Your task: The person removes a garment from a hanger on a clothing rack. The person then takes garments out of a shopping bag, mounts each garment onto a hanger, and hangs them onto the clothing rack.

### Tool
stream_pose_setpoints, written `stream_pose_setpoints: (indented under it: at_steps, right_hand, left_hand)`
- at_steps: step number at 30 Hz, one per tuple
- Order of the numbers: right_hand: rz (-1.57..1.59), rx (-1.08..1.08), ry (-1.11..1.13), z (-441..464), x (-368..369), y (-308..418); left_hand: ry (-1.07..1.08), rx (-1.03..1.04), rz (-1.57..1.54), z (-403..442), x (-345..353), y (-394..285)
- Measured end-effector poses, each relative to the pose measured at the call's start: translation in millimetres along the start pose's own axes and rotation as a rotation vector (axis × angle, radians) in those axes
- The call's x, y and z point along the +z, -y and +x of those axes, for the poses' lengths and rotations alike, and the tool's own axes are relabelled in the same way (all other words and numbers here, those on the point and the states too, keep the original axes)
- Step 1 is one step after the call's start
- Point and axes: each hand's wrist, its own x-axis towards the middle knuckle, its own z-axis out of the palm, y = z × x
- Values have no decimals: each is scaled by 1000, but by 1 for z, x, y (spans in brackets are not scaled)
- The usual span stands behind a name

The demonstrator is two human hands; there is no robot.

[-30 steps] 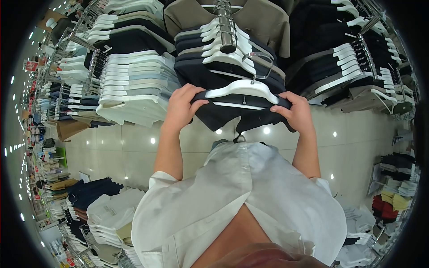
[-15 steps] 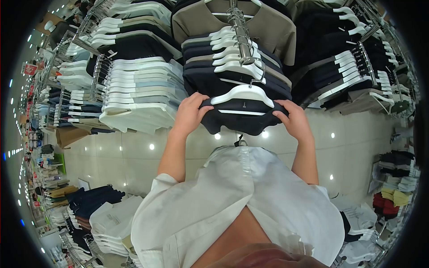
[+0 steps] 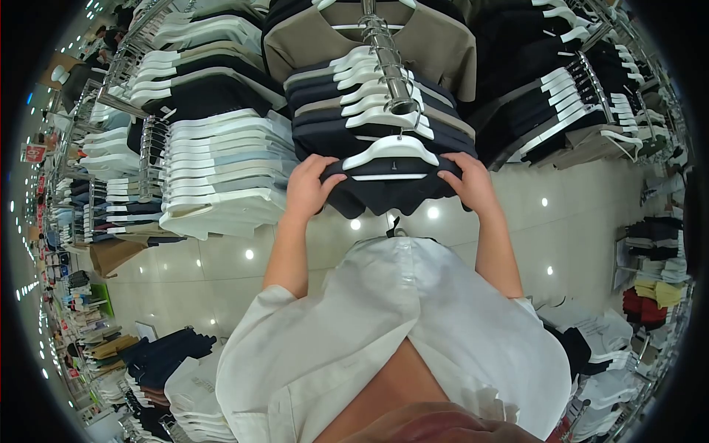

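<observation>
A black T-shirt (image 3: 388, 193) hangs on a white hanger (image 3: 391, 152) at the front end of a metal rail (image 3: 388, 59). My left hand (image 3: 309, 184) pinches the shirt at its left shoulder, thumb on the near side. At the right shoulder, my right hand (image 3: 470, 179) grips the fabric in the same way. The hanger's hook is up near the rail's tip; whether it rests on the rail I cannot tell. Close behind hang several dark and brown shirts on white hangers, with a brown T-shirt (image 3: 443, 44) facing forward at the back.
White and pale shirts (image 3: 221, 210) hang on a rail to the left. Dark garments (image 3: 509, 122) fill the rack on the right. Shiny floor tiles (image 3: 509, 221) lie below. Behind me are more racks and folded clothes, including a red pile (image 3: 644, 306).
Both hands and the black T-shirt have shifted slightly left and up in view. The camera view has turned a little, so the racks sit at a different angle. Both hands keep their hold.
</observation>
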Motion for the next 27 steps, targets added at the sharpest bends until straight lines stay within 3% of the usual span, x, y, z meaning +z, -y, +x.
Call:
stream_pose_setpoints:
  at_steps: [3, 10, 13, 19, 27]
  right_hand:
    - [-52, 60, -41, 0, 2, -17]
    - [-28, 206, -30, -7, 2, -43]
    - [21, 203, -48, -10, 7, -47]
    - [112, 267, -125, -4, 23, -56]
    - [71, 228, -99, 29, 13, -66]
  left_hand:
    - [-38, -28, 8, 5, -10, 16]
    - [46, -395, -137, -5, -8, 76]
    - [-61, -148, 30, 0, -6, 76]
    - [-132, -97, -128, 23, -3, 67]
    - [-49, -89, 17, 5, 15, 55]
